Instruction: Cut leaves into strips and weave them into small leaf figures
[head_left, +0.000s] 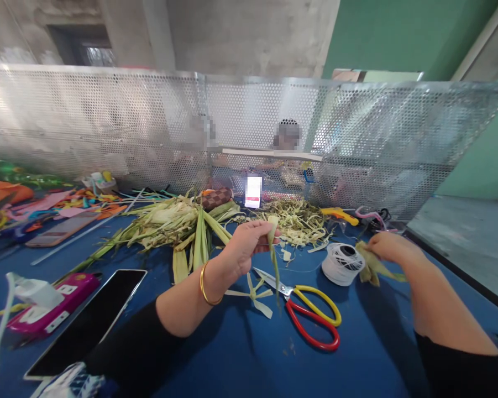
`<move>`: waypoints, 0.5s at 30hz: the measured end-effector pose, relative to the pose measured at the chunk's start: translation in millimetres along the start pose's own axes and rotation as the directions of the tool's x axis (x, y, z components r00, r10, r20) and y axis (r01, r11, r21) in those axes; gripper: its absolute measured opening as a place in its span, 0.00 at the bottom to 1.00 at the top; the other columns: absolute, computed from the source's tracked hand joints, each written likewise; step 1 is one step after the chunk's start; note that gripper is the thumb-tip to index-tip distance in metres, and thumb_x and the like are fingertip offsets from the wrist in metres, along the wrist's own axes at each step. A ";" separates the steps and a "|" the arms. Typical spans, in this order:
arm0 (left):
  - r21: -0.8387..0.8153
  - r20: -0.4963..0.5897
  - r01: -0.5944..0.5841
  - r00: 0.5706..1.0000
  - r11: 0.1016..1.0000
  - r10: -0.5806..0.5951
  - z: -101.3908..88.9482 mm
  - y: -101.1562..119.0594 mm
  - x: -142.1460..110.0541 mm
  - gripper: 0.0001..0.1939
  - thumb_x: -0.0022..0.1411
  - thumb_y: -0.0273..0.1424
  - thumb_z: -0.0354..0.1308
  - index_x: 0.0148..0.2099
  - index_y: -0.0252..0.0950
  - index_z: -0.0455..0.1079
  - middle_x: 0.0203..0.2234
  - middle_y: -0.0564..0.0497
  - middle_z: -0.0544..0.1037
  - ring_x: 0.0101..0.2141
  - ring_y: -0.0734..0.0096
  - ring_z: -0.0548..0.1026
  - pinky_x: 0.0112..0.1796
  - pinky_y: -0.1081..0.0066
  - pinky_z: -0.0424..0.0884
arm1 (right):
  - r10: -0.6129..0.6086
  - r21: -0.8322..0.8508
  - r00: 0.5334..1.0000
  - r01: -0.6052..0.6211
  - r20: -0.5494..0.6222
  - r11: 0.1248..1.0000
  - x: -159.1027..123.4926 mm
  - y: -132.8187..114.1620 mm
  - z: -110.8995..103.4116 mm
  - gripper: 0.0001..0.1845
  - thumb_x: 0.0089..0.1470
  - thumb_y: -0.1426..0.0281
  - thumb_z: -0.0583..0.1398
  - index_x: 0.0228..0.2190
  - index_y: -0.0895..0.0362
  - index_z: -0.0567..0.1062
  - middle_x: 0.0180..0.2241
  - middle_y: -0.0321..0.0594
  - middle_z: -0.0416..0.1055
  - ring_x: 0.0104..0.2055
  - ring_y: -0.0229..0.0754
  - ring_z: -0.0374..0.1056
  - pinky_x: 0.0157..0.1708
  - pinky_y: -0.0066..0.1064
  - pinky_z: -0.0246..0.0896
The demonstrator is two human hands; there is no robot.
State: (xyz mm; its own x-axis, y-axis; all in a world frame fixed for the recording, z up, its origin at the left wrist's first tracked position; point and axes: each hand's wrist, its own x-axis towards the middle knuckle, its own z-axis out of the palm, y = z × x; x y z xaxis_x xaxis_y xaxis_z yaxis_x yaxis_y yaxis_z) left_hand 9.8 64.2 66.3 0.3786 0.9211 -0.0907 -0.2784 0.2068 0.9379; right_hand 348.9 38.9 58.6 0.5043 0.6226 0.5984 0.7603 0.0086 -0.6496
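My left hand [251, 240], with a gold bangle at the wrist, pinches a narrow corn husk strip [273, 251] that hangs down in a slight twist. At the right, my right hand [392, 249] has its fingers closed on a crumpled, yellowish corn husk piece [370, 266] beside a spool of white thread [343, 271]. Below the left hand lies a small star-shaped piece of husk strips [253, 296]. Scissors [288, 291] with one yellow and one red handle rest on the blue table, blades slightly apart, close to the hanging strip.
Behind my left hand is a husk pile [166, 221]; husk scraps [300, 221] and a yellow-orange tool [340, 215] lie farther right. A dark tablet [95, 315], a magenta power strip [56, 304] and a phone [64, 229] are at the left. A perforated metal screen [149, 121] borders the table.
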 end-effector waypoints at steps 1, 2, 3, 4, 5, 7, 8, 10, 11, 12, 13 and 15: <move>-0.012 0.020 -0.003 1.000 1.000 0.004 0.5 -0.3 -0.1 0.04 0.55 0.27 0.58 0.28 0.34 0.72 0.25 0.49 0.78 0.25 0.76 0.75 0.30 0.75 0.70 | 0.014 -0.047 1.000 -0.012 0.027 0.999 -2.4 -6.0 1.8 0.22 0.38 0.65 0.68 0.06 0.55 0.65 0.09 0.34 0.55 0.13 0.32 0.49 0.20 0.35 0.41; -0.018 0.040 -0.018 0.999 1.000 0.019 1.2 -1.0 -0.3 0.03 0.54 0.26 0.58 0.28 0.35 0.72 0.25 0.48 0.78 0.26 0.75 0.75 0.31 0.74 0.71 | 0.006 -0.080 0.999 -0.002 0.047 0.997 -6.1 -16.0 2.5 0.20 0.37 0.66 0.69 0.07 0.55 0.66 0.10 0.34 0.56 0.14 0.34 0.51 0.21 0.35 0.42; -0.020 0.059 -0.043 0.997 0.999 0.044 2.1 -1.8 -0.7 0.02 0.54 0.26 0.59 0.29 0.35 0.72 0.25 0.48 0.78 0.27 0.74 0.76 0.33 0.73 0.71 | -0.007 -0.102 0.998 0.013 0.056 0.995 -11.4 -29.6 2.5 0.16 0.36 0.67 0.69 0.09 0.55 0.69 0.12 0.35 0.58 0.17 0.36 0.54 0.22 0.35 0.44; -0.020 0.078 -0.072 0.994 0.997 0.074 3.3 -2.7 -1.4 0.02 0.53 0.25 0.59 0.30 0.35 0.72 0.25 0.49 0.78 0.29 0.73 0.76 0.35 0.72 0.71 | -0.077 -0.131 0.996 0.082 0.041 0.988 -18.6 -46.3 2.8 0.09 0.41 0.66 0.67 0.17 0.54 0.75 0.17 0.37 0.63 0.22 0.39 0.59 0.25 0.35 0.48; -0.015 0.096 -0.101 0.990 0.995 0.102 4.6 -3.4 -2.4 0.02 0.53 0.25 0.60 0.31 0.36 0.72 0.25 0.49 0.78 0.30 0.72 0.76 0.36 0.71 0.71 | -0.116 -0.115 0.993 0.120 0.035 0.986 -27.9 -64.8 3.9 0.06 0.45 0.65 0.64 0.23 0.54 0.77 0.20 0.39 0.67 0.25 0.42 0.62 0.28 0.36 0.51; 0.001 0.116 -0.158 0.981 0.987 0.157 7.1 -4.2 -5.0 0.03 0.52 0.26 0.60 0.32 0.36 0.72 0.26 0.49 0.78 0.33 0.71 0.76 0.38 0.70 0.71 | -0.134 0.110 0.949 0.106 0.285 0.988 -51.3 -102.3 10.4 0.11 0.49 0.60 0.61 0.32 0.52 0.79 0.26 0.40 0.72 0.29 0.44 0.66 0.31 0.36 0.56; 0.006 0.119 -0.186 0.976 0.982 0.184 8.0 -4.1 -6.3 0.03 0.52 0.26 0.60 0.32 0.36 0.72 0.26 0.50 0.77 0.33 0.71 0.76 0.37 0.71 0.70 | -0.143 0.235 0.889 0.041 0.436 0.971 -64.1 -118.5 15.9 0.12 0.50 0.58 0.60 0.31 0.52 0.78 0.28 0.40 0.74 0.31 0.44 0.67 0.33 0.37 0.58; 0.004 0.124 -0.233 0.965 0.972 0.231 8.7 -2.9 -8.2 0.02 0.52 0.27 0.59 0.31 0.36 0.71 0.26 0.51 0.76 0.31 0.72 0.74 0.34 0.72 0.70 | -0.172 0.373 0.718 -0.131 0.674 0.918 -87.5 -141.7 29.9 0.12 0.49 0.58 0.61 0.31 0.52 0.77 0.30 0.39 0.75 0.33 0.44 0.69 0.35 0.37 0.61; 0.000 0.127 -0.252 0.960 0.968 0.250 8.5 -1.9 -8.7 0.01 0.52 0.26 0.59 0.30 0.36 0.71 0.26 0.51 0.76 0.30 0.72 0.73 0.33 0.72 0.69 | -0.175 0.415 0.676 -0.210 0.716 0.885 -96.6 -148.3 37.2 0.11 0.48 0.58 0.61 0.28 0.53 0.76 0.28 0.38 0.74 0.30 0.42 0.69 0.33 0.36 0.62; -0.001 0.129 -0.263 0.957 0.965 0.261 8.2 -0.8 -8.9 0.01 0.51 0.26 0.58 0.29 0.36 0.70 0.26 0.51 0.76 0.30 0.72 0.72 0.33 0.72 0.69 | -0.163 0.439 0.658 -0.280 0.735 0.854 -103.6 -151.9 43.9 0.11 0.48 0.59 0.61 0.27 0.54 0.74 0.25 0.37 0.72 0.26 0.40 0.67 0.29 0.35 0.61; 0.000 0.126 -0.268 0.956 0.964 0.265 7.8 0.2 -8.8 0.02 0.51 0.26 0.57 0.29 0.36 0.71 0.26 0.50 0.76 0.30 0.73 0.72 0.33 0.73 0.69 | -0.136 0.468 0.672 -0.341 0.728 0.816 -108.5 -153.4 49.6 0.11 0.48 0.59 0.61 0.26 0.54 0.73 0.22 0.35 0.71 0.22 0.37 0.65 0.25 0.32 0.60; -0.012 0.098 -0.266 0.959 0.964 0.266 7.5 0.6 -8.3 0.03 0.51 0.27 0.58 0.32 0.35 0.72 0.30 0.50 0.76 0.32 0.74 0.72 0.35 0.74 0.68 | -0.087 0.499 0.722 -0.381 0.687 0.778 -113.4 -152.6 57.6 0.12 0.48 0.59 0.61 0.24 0.55 0.70 0.19 0.32 0.67 0.17 0.34 0.60 0.19 0.29 0.55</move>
State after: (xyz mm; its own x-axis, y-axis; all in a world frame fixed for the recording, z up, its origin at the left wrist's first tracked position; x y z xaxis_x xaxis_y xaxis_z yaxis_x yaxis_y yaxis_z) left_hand 13.1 54.3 70.1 0.3757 0.9059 0.1955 -0.3795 -0.0421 0.9243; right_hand 152.1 12.0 62.9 0.0166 0.9859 0.1666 0.1953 0.1602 -0.9676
